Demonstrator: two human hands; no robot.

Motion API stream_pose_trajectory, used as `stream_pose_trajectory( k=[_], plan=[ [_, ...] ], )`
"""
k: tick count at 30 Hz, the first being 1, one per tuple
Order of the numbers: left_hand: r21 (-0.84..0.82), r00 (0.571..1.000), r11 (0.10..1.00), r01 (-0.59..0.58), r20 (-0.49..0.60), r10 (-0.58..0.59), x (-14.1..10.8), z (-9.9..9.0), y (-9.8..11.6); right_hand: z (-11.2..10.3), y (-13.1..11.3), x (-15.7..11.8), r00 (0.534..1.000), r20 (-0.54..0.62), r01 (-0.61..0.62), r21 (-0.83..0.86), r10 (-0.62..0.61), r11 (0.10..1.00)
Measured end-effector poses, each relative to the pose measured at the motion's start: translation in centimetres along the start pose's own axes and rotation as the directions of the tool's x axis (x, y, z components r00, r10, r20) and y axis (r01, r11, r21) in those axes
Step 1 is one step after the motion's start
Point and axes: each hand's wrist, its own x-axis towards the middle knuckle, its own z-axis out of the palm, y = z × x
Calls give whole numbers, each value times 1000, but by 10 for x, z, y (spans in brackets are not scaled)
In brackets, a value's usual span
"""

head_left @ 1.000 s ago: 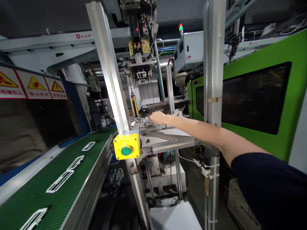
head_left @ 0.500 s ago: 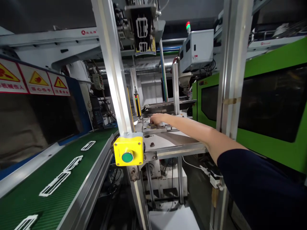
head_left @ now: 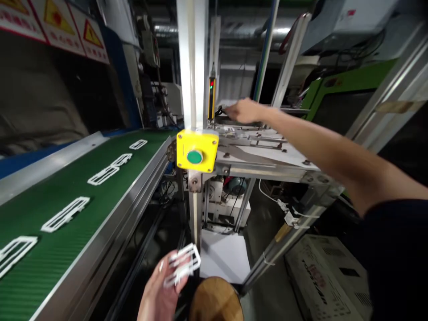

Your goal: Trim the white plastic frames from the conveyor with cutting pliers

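The left hand (head_left: 157, 294) pinches a white plastic frame (head_left: 182, 266) between its fingers, near the green conveyor belt (head_left: 100, 214); a loose pinch could drop it. The right hand (head_left: 245, 111), fingers pressed together, stretches over a steel plate (head_left: 254, 151); its fingertips are hidden, so any hold is unclear.

Left hand (head_left: 159, 290) curled, right arm (head_left: 321, 151) outstretched

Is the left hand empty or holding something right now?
Holding something: the left hand grips a white plastic frame-shaped part in its fingers, matching those lying on the green conveyor belt.
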Motion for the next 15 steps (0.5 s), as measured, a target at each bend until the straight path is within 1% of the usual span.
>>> stream_pose_trajectory(
  k=[2,4,5,6,7,8,9,10,11,12,13,14,15],
  plan=[
    [-48,999,998,-35,24,36,-6,5,5,-25,-10,-26,995,-96,8,97,1,995],
    [-75,993,995,-66,91,73,-7,17,11,-44,-31,-71,963,-261,33,343,62,939],
    [-83,989,994,-74,122,84,-8,25,13,-48,-46,-97,951,-300,68,429,71,901],
    [-100,985,992,-77,149,92,-8,33,15,-48,-63,-124,950,-296,65,502,100,862],
    [-122,980,989,-79,170,100,-9,43,15,-43,-82,-149,976,-197,40,574,91,818],
    [-144,975,986,-80,194,108,-10,52,14,-34,-101,-172,996,-69,5,639,50,769],
    [-162,968,984,-79,225,115,-12,62,12,-24,-118,-190,996,76,-13,689,-54,724],
    [-178,956,981,-77,267,124,-14,73,9,-13,-134,-205,978,156,-18,729,-141,685],
    [-189,941,979,-73,313,131,-16,82,6,-5,-145,-215,965,188,-24,759,-183,650],
    [-192,923,979,-70,360,137,-18,91,3,0,-153,-222,959,194,-22,779,-207,626],
    [-187,906,979,-76,398,146,-19,97,0,2,-157,-226,964,173,-13,791,-203,612],
    [-174,895,980,-94,416,160,-19,101,-3,-1,-156,-228,973,141,-1,793,-181,609],
    [-154,893,980,-124,413,178,-18,102,-5,-6,-152,-227,983,104,12,786,-150,618]
  ],
)
